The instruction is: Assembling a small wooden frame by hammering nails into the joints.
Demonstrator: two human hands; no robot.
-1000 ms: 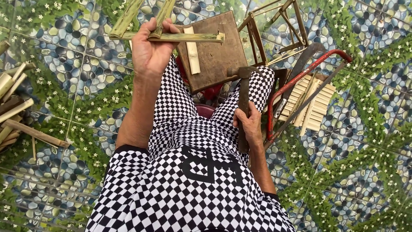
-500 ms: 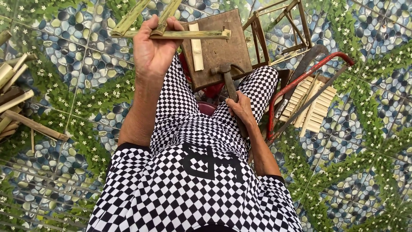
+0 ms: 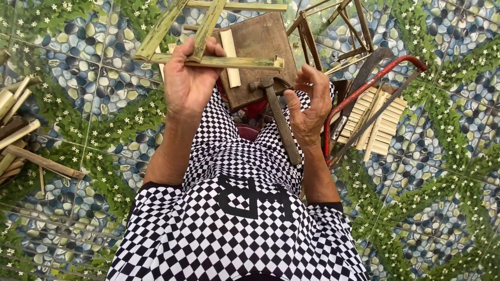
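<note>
While the left hand keeps the piece up in the air, here's how it all sits:

Left hand: fingers closed around the green split-bamboo frame, thumb on the near crossbar. It's the same grip as a second ago, just a touch higher in view.

Bamboo frame: two long green strips running off toward 12 o'clock, a crossbar lying across them at the hand, and another crossbar just visible at the top edge. It's held above the worn brown square wooden board.

Right hand: this is the change. A second ago it was wrapped around the handle low by the lap; now it's up at about 2 o'clock from the lap, fingers loosely curled and apart, and not clamped on anything I can make out. The palm faces the handle, so it looks like the grip has been let go or is being shifted.

Hammer: dark metal head, long wooden handle, head resting at the board's near edge and the handle slanting back over the checkered lap. The head has swung in from where it was and sits closer to the frame's near end.

Pale bamboo slat: lying flat on the board, under the frame.

Off at 3 o'clock: red metal-framed saw lying over a mat of pale bamboo slats.

Off at 9 o'clock: loose heap of cut bamboo poles on the pebble-and-leaf patterned tile floor.
</note>
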